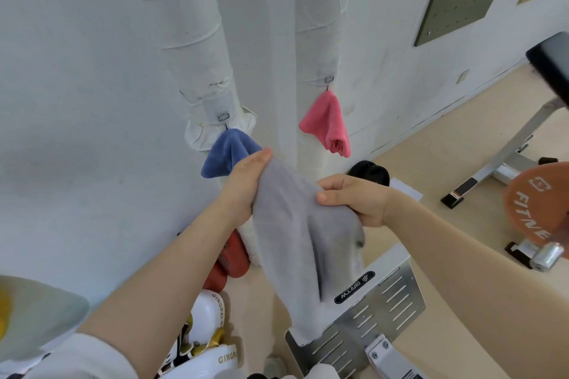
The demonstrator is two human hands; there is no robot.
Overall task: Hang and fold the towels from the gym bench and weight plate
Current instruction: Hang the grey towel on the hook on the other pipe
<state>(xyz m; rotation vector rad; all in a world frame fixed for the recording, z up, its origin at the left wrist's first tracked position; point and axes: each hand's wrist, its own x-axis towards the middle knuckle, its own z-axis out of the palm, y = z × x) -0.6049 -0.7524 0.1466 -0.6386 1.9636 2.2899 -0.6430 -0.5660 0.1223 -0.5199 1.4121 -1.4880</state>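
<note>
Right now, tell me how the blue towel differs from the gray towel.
The blue towel hangs from a hook on the left wrapped pipe; the gray towel is off any hook, gripped by the left hand and right hand. The blue towel is bunched into a short drape; the gray towel hangs long, its end reaching the metal plate. The blue one is untouched. Both are soft cloth towels.

Orange weight plate (542, 209) and black bench pad (551, 61) — both cut off at right edge.
</note>
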